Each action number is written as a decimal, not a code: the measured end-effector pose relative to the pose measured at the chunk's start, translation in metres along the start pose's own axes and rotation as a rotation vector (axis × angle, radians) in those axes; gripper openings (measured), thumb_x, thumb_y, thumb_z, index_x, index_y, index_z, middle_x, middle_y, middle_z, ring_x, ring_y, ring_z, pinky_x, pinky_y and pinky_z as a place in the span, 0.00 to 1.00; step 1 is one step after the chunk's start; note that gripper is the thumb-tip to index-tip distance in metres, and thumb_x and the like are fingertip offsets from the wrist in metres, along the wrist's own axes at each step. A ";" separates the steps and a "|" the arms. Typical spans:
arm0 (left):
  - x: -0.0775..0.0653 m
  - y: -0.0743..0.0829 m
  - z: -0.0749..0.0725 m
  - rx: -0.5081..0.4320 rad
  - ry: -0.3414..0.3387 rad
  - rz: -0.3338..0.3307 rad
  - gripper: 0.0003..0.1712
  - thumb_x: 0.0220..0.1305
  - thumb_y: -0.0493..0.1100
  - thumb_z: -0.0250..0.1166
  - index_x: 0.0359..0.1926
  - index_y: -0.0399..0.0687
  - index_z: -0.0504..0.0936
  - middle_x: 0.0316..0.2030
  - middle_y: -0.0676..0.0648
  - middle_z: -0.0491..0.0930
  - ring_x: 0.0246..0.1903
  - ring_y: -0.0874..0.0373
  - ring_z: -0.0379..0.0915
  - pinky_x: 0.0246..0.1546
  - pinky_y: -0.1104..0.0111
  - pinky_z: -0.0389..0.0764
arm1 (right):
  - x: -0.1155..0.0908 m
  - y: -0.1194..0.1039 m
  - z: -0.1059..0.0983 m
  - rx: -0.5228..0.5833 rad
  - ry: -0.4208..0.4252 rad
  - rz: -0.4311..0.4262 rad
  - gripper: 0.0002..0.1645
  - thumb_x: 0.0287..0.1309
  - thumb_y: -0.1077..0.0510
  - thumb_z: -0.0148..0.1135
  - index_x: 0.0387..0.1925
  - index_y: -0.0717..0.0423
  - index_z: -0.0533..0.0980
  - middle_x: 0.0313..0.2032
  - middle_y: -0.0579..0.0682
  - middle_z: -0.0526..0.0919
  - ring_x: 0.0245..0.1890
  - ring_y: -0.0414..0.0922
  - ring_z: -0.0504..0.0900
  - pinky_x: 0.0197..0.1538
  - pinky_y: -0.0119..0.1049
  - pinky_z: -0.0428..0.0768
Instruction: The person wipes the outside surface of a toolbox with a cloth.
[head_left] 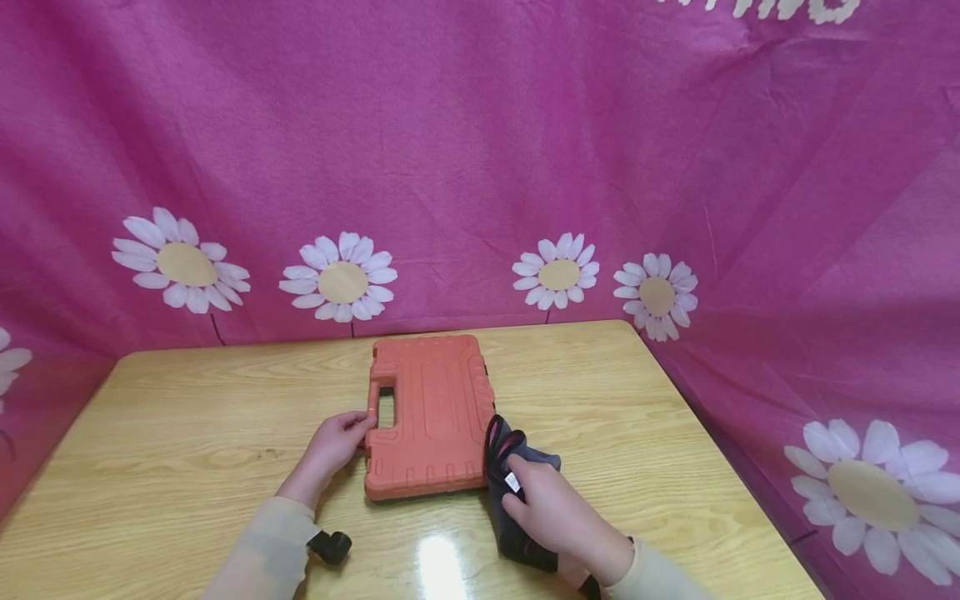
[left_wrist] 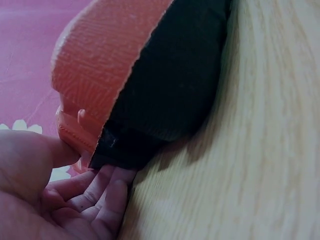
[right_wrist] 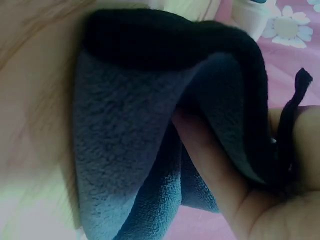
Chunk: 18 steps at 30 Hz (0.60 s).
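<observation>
An orange plastic carry case (head_left: pixel 435 408) lies flat on the table, its cut-out handle facing left. My left hand (head_left: pixel 336 442) pinches it at the handle side. In the left wrist view the thumb touches the orange upper shell, while the fingers (left_wrist: pixel 107 200) reach under the black lower shell (left_wrist: pixel 170 75). By the case's lower right corner, my right hand (head_left: pixel 558 512) grips a grey fleecy cloth (head_left: pixel 542 455) with black edging and a small white tag. In the right wrist view one finger (right_wrist: pixel 210 155) reaches inside a fold of the cloth, and a black loop hangs beside it.
The wooden table (head_left: pixel 225 417) has rounded far corners. Behind it and along the right side hangs a magenta curtain (head_left: pixel 450 167) printed with white daisies. A black wrist camera (head_left: pixel 330 547) sticks out from the left sleeve, just above the tabletop.
</observation>
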<state>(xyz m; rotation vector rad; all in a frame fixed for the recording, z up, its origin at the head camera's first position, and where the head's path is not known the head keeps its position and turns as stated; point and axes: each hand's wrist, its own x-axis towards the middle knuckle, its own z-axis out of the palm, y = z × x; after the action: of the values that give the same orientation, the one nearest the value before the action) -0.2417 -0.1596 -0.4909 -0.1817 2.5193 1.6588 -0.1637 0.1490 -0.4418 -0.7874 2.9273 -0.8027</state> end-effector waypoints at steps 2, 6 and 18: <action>0.000 0.000 0.000 0.007 0.001 0.005 0.26 0.70 0.46 0.53 0.58 0.29 0.72 0.53 0.29 0.77 0.43 0.51 0.76 0.48 0.55 0.81 | 0.001 -0.001 0.001 0.002 -0.024 -0.005 0.05 0.52 0.61 0.57 0.33 0.55 0.71 0.22 0.43 0.75 0.23 0.37 0.72 0.25 0.31 0.75; 0.000 0.000 0.000 -0.002 -0.015 0.000 0.26 0.70 0.46 0.53 0.59 0.28 0.71 0.51 0.29 0.78 0.37 0.55 0.76 0.42 0.58 0.83 | 0.004 -0.005 0.005 -0.007 -0.071 -0.014 0.05 0.51 0.61 0.57 0.30 0.54 0.69 0.19 0.41 0.72 0.20 0.36 0.69 0.22 0.29 0.72; -0.001 0.000 -0.001 -0.014 -0.026 0.002 0.26 0.70 0.46 0.53 0.59 0.28 0.71 0.48 0.31 0.79 0.35 0.58 0.75 0.41 0.59 0.83 | 0.015 -0.027 0.019 -0.015 -0.186 -0.030 0.05 0.55 0.59 0.58 0.31 0.53 0.70 0.19 0.41 0.73 0.20 0.36 0.71 0.22 0.28 0.74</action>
<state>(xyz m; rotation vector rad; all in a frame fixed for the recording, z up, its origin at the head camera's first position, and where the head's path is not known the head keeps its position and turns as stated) -0.2412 -0.1602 -0.4900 -0.1575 2.4907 1.6695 -0.1620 0.1131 -0.4435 -0.8590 2.7668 -0.6709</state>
